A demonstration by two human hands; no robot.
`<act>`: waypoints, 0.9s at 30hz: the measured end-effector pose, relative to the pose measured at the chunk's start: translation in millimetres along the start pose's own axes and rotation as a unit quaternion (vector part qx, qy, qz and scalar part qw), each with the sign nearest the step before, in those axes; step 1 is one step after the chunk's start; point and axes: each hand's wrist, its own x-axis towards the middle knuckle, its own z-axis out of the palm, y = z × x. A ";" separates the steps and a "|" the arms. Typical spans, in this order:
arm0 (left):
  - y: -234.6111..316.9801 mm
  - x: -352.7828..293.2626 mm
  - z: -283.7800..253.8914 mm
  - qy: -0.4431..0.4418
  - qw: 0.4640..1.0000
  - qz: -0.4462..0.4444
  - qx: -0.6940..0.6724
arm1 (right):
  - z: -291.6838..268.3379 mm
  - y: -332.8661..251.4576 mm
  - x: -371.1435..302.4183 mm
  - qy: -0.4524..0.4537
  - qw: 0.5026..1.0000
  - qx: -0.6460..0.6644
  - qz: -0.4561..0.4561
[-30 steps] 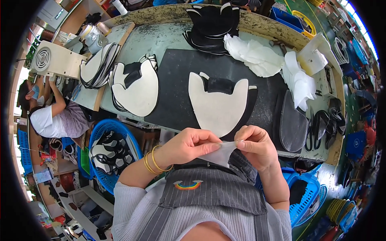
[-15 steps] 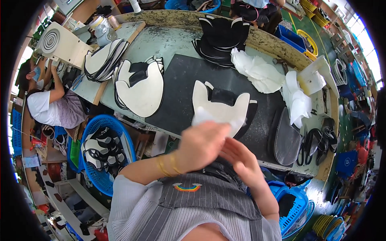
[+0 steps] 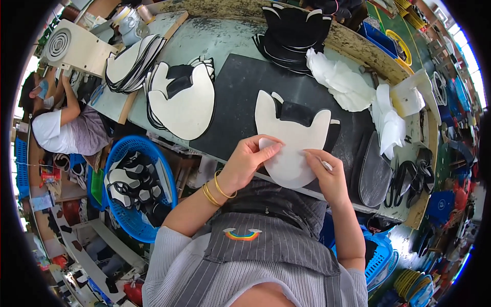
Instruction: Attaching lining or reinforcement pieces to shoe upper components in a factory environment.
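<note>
Between my hands is a thin, translucent white rounded piece [image 3: 289, 171], lying against the near end of a cream shoe upper piece [image 3: 294, 132] with two upward prongs. My left hand [image 3: 253, 157] pinches the film's left edge between thumb and fingers. At its right edge, my right hand [image 3: 327, 174] is closed on the film, with a small white bit showing between its fingers. Black backing shows between and behind the prongs. Under it all is a black mat [image 3: 232, 97]. How firmly the film touches the upper cannot be told.
Stacked cream uppers [image 3: 186, 115] lie to the left, black ones [image 3: 294, 38] at the back. White sheets [image 3: 340, 84] sit back right. A black sole-shaped board [image 3: 374, 176] and scissors [image 3: 396, 184] lie right. A blue basket [image 3: 171, 189] of parts stands lower left. A person [image 3: 66, 117] sits far left.
My hands, crossed close together before, have moved apart to either side of the upper. The white film is now spread flat between them. The whole view has shifted slightly.
</note>
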 end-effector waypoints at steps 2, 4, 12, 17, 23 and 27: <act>-18.1 14.9 -32.0 0.027 0.956 0.070 0.285 | -2.1 25.1 6.4 0.054 0.996 -0.070 0.010; -27.5 19.2 -39.9 0.059 0.958 0.069 0.274 | -2.5 44.3 14.7 0.062 0.993 -0.091 0.029; -26.7 17.7 -43.3 0.111 0.885 0.123 0.436 | -4.1 59.9 19.0 0.049 0.981 -0.190 0.009; -36.8 9.5 -39.7 0.085 0.644 0.346 0.677 | -1.5 58.7 19.6 0.056 0.965 -0.253 -0.046; -50.3 -0.7 -24.6 -0.144 0.550 0.297 0.767 | -13.0 59.3 18.0 0.134 0.922 -0.343 -0.120; -46.1 6.0 1.6 -0.136 0.523 0.286 0.791 | -21.6 64.4 15.5 0.180 0.880 -0.403 -0.176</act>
